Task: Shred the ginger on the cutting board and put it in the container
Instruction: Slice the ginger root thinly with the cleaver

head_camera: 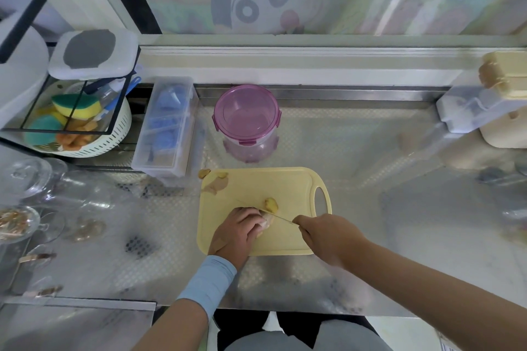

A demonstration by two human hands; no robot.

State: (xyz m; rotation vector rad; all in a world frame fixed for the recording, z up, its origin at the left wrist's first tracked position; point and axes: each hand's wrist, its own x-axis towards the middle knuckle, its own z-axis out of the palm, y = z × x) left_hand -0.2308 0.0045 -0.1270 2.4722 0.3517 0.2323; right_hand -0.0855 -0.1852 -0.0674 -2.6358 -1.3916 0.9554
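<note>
A yellow cutting board (288,188) lies on the steel counter. My left hand (238,229) curls over a piece of ginger (266,221) near the board's middle and holds it down. My right hand (319,232) grips a knife (281,218) whose thin blade runs leftward across that ginger. A cut chunk of ginger (271,204) lies just behind the blade. Peel scraps (214,179) sit at the board's far left corner. A pink lidded container (247,120) stands behind the board, lid on.
A clear box with blue items (168,128) stands left of the pink container. A white basket of sponges (77,122) sits under a black wire rack at far left. Glassware (31,177) crowds the left counter. Boxes (484,105) stand at the right.
</note>
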